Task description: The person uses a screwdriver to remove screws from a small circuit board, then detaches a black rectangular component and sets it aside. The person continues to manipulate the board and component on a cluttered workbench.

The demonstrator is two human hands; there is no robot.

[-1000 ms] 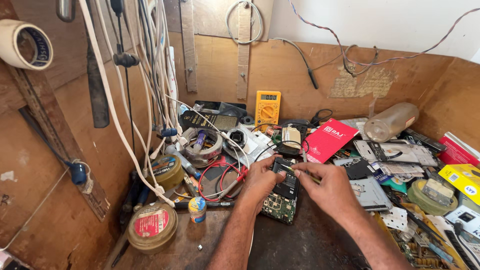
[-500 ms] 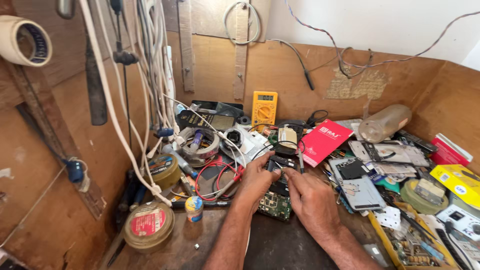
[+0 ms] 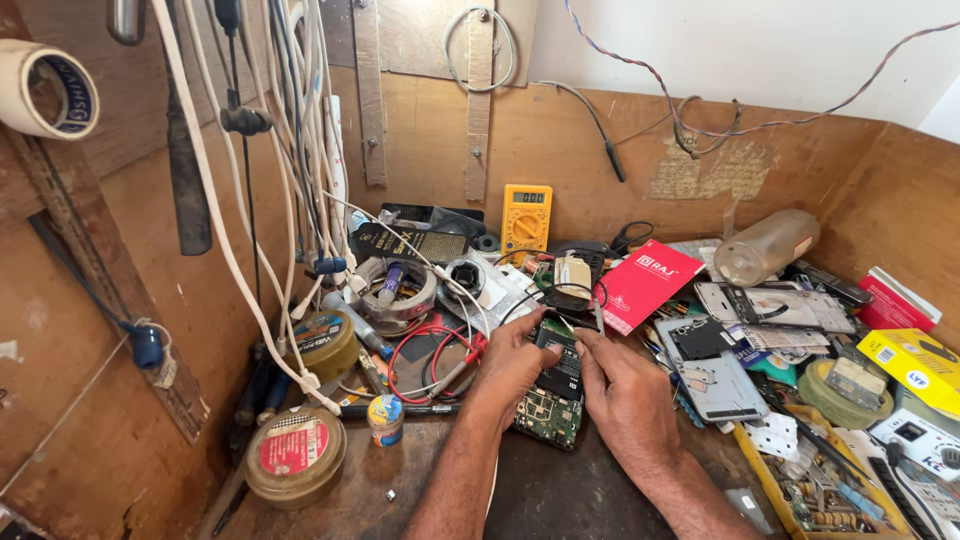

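The counter (image 3: 560, 500) is a wooden workbench crowded with parts, cables and tins. Near its middle lies a green circuit board (image 3: 548, 412), flat on the wood, with a dark module on top. The left hand (image 3: 512, 368) pinches the board's left edge; the right hand (image 3: 625, 398) presses down at the upper right edge, fingers curled on it. Behind stand a yellow multimeter (image 3: 526, 215) and a red card (image 3: 647, 283); a round tin (image 3: 296, 455) sits well to the left. The board looks light, stiff and thin, likely fragile where components are soldered, so it is best held by its bare edges, not its face.
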